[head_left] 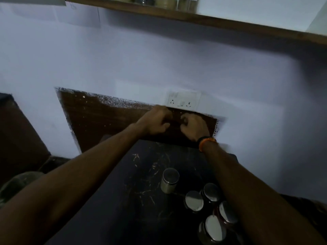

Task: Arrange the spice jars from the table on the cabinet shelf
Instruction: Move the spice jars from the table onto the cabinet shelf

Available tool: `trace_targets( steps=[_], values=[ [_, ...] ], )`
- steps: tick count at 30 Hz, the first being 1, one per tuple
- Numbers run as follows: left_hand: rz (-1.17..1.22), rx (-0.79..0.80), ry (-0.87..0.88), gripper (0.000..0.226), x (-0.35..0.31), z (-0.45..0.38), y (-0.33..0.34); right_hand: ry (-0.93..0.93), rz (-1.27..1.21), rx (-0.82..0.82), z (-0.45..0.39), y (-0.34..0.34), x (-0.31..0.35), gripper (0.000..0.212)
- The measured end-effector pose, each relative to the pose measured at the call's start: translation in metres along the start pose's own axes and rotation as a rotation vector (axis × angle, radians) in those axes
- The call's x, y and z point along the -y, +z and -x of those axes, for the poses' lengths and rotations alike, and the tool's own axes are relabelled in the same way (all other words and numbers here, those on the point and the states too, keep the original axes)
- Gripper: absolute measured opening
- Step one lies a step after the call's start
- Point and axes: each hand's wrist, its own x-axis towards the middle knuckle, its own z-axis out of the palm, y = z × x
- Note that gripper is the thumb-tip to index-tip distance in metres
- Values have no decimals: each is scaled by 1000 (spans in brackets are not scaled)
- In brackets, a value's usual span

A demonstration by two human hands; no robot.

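Observation:
Several spice jars with shiny steel lids stand on the dark scratched table. One jar stands apart; the rest cluster at the lower right, partly behind my right forearm. My left hand and my right hand hover close together over the table's far edge, fingers curled, nothing visible in either. High above runs the wooden shelf, with glass jars on it, cut off by the frame's top.
A dark brown panel covers the wall behind the table. A white socket plate sits just above my hands. The pale wall spans the gap between table and shelf. Dark furniture stands at the left.

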Motion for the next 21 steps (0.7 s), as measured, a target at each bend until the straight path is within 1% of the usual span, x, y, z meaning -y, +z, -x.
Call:
trace_targets(
  steps=[4,6,8,11,13,15,18,21],
  values=[
    [60,237,-115,29,12,35,51,126,-45,229,33,59,-29,40],
    [106,314,-170,29,16,50,71,170,-54,321,48,86,-38,41],
    [166,377,-253,34,17,63,89,170,-37,378,62,108,-42,41],
    [223,464,-373,40,18,76,111,187,-42,414,76,130,-45,47],
    [283,485,-420,40,20,84,122,237,-60,440,82,142,-44,54],
    [331,492,-454,40,22,91,132,265,-50,446,85,152,-43,55],
    [359,517,-503,33,25,100,148,281,12,454,87,166,-41,56],
    [380,543,-522,23,27,106,159,313,47,467,90,176,-40,63]
  ],
)
